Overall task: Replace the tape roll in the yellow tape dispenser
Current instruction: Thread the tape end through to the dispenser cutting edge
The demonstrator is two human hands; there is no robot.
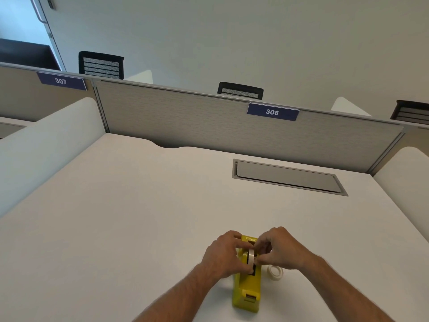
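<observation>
Fingers of both hands curl in around a pale tape roll (251,258) standing on edge in the open top of the yellow tape dispenser (246,284), low in the frame, a little right of centre. Left hand (224,254): thumb and fingertips close on the roll's left face and rim; the palm hides part of the dispenser's left side. Right hand (279,248): fingertips pinch the roll from the right, knuckles raised. Whether the roll sits fully on its hub cannot be told; the fingers cover that spot.

Dispenser lies lengthwise, one end toward the bottom edge, the other under the hands. A second tape roll (275,272), whitish, lies flat on the desk (139,205) just right of the dispenser, partly hidden by the right wrist.

Both bare forearms enter from the bottom edge.

Centre right: a grey cable hatch (287,176) set into the desk. Behind it a grey partition (185,122) bears a blue plate marked 306 (272,112); a plate marked 307 (61,80) at upper left. Black chair backs (101,65) show above the partition.
</observation>
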